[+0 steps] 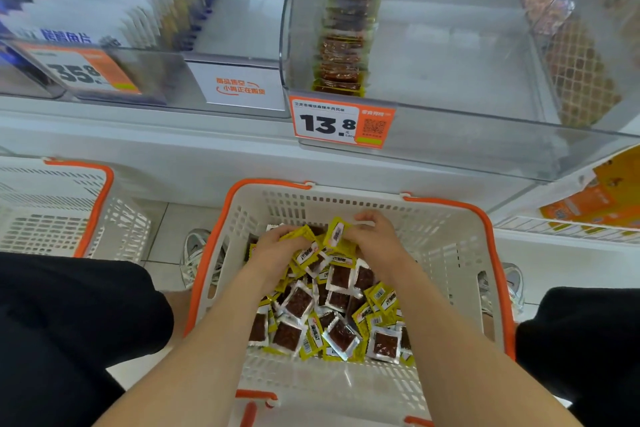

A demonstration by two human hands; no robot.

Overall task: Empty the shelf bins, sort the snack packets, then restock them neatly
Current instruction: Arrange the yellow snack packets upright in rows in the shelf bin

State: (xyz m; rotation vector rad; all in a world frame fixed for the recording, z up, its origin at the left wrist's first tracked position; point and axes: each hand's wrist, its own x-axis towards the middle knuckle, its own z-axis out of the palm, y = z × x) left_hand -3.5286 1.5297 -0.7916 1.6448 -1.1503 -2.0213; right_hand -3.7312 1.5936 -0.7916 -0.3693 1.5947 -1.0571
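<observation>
A white basket with an orange rim (pixel 450 239) sits on the floor between my knees, holding a heap of small yellow and clear snack packets (pixel 332 315). Both hands are down in the heap at its far end. My left hand (pixel 273 253) is closed over several yellow packets. My right hand (pixel 375 236) pinches a yellow packet (pixel 336 233) held upright between the two hands. Above, the clear shelf bin (pixel 450 55) holds one neat row of the same packets (pixel 346 35) along its left side.
A second white and orange basket (pixel 55 204) stands at the left on the floor. Price tags reading 13.8 (pixel 341 123) and 35.8 (pixel 79 69) hang on the shelf edge. White pouches (pixel 104 0) fill the left bin. Orange boxes (pixel 595 198) lie on a lower shelf at right.
</observation>
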